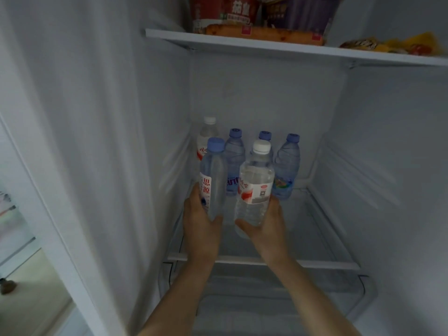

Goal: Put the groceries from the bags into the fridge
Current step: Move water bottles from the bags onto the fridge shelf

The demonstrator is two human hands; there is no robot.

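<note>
Setting: the inside of an open fridge [266,98] with pale walls, seen from above and in front; a glass shelf [315,229] is the landmark for every place below.
Upper shelf: a white shelf [242,43] well above the glass shelf carries packaged food [264,32], including red and purple packs and a long orange one along its front edge.
Back row: four water bottles [286,166] stand upright at the rear of the glass shelf, one with a white cap at the left and three with blue caps.
Left hand: the left hand [200,221] reaches in over the front of the glass shelf, forearm stretched forward, fingers and thumb wrapped round the lower part of a blue-capped bottle [213,175], which stands nearly upright.
Right hand: the right hand [266,224] reaches in beside it, thumb across the front, gripping the lower part of a white-capped bottle [255,185], which is tilted slightly.
Held bottles: both are just in front of the back row, near each other but apart; whether their bases touch the glass shelf cannot be told.
Below: a clear drawer [278,299] lies under the glass shelf.
</note>
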